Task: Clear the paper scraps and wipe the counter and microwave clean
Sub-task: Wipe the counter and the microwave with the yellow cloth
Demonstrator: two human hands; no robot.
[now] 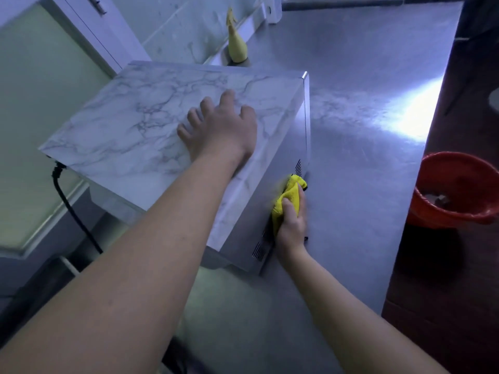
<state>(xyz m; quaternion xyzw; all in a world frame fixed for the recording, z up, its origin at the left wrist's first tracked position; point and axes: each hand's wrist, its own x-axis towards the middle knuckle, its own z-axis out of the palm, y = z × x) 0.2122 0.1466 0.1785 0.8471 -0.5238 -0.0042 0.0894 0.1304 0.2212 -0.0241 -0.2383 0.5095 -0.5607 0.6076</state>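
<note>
The microwave (129, 125) has a marble-patterned top and a metal side with vent slots; it stands on the steel counter (351, 130). My left hand (221, 125) rests flat on the microwave's top near its right edge, fingers spread. My right hand (291, 222) grips a bunched yellow cloth (290, 195) and presses it against the lower part of the microwave's metal side. No paper scraps show on the counter.
A red bin (437, 209) holding some scraps stands on the floor off the counter's right edge. A yellow spray bottle (236, 47) stands behind the microwave by the wall. A black power cord (73, 209) hangs from the microwave's left rear corner.
</note>
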